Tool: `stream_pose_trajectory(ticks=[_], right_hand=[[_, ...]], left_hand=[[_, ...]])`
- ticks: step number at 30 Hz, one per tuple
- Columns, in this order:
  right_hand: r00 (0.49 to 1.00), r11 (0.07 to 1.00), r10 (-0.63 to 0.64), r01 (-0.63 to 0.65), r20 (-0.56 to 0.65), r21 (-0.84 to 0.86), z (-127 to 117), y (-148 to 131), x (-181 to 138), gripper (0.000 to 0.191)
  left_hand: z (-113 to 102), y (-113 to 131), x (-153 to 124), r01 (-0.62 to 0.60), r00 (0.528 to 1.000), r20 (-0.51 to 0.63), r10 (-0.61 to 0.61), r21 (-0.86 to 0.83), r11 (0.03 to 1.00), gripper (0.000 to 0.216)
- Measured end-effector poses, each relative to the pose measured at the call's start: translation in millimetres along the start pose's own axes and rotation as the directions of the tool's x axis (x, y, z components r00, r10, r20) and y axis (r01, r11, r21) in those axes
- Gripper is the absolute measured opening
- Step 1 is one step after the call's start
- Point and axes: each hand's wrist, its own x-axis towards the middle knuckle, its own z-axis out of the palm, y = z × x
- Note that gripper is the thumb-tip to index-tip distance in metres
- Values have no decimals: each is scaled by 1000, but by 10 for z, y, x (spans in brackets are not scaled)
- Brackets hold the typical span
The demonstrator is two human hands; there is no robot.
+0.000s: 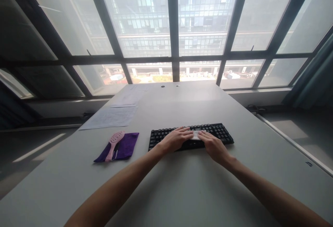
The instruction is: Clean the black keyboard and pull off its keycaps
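A black keyboard (191, 136) lies on the white table in front of me. A small white piece, like a folded tissue or cloth (195, 135), rests on the middle of its keys. My left hand (178, 138) reaches in from the left, its fingers stretched out flat over the keys, the tips on the left end of the white piece. From the other side my right hand (213, 145) lays its outstretched fingers on the right end of that piece. Both palms are over the front edge of the keyboard. What is under the fingers is hidden.
Left of the keyboard, a pink hairbrush (116, 140) lies on a purple cloth (129, 146), with a thin metal item beside its handle. Sheets of paper (110, 117) lie farther back on the white table (187, 105). Large windows (145, 18) stand behind it.
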Motion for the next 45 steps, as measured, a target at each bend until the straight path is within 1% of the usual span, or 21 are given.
stream_pose_trajectory(ticks=[5, 10, 16, 19, 21, 24, 26, 30, 34, 37, 39, 42, 45], right_hand=[[999, 998, -30, 28, 35, 52, 94, -383, 237, 52], [994, 992, -65, 56, 84, 115, 242, -758, 479, 49], [983, 979, -162, 149, 86, 142, 439, -1183, 749, 44], [978, 971, -195, 182, 76, 153, 519, -1338, 840, 44], [975, 966, -215, 203, 60, 160, 550, -1405, 858, 44], [969, 960, -244, 235, 42, 154, 552, -1444, 811, 44], [962, 954, -269, 260, 40, 148, 532, -1432, 749, 46], [936, 929, -350, 342, 36, 139, 477, -1351, 626, 46], [921, 917, -390, 386, 26, 99, 425, -1195, 520, 45], [908, 907, -419, 417, 26, 60, 379, -998, 417, 48], [902, 902, -431, 430, 25, 41, 330, -827, 332, 50], [908, 908, -418, 418, 12, 17, 225, -538, 185, 54], [916, 916, -400, 400, -1, -8, 112, -256, 29, 56]], left_hand=[[-148, -145, -441, 54, 998, 18, -54, -32, 998, 63], [-266, -204, -910, 110, 994, 30, -109, -32, 993, 69], [-300, -231, -1442, 228, 973, 20, -228, 9, 974, 77], [-297, -201, -1607, 271, 962, 0, -271, 28, 962, 78], [-293, -149, -1675, 297, 954, -33, -297, 24, 954, 78], [-261, -41, -1742, 322, 944, -77, -320, 16, 947, 77], [-216, 30, -1778, 324, 943, -86, -321, 30, 946, 76], [-125, 136, -1801, 328, 942, -110, -318, 88, 941, 71], [-113, 223, -1674, 306, 949, -120, -293, 113, 945, 67], [-118, 295, -1474, 279, 959, -86, -270, 114, 953, 65], [-100, 342, -1307, 266, 963, -62, -261, 106, 958, 67], [-43, 415, -1016, 249, 968, -50, -245, 86, 965, 69], [26, 495, -687, 230, 973, -39, -228, 72, 971, 66]])
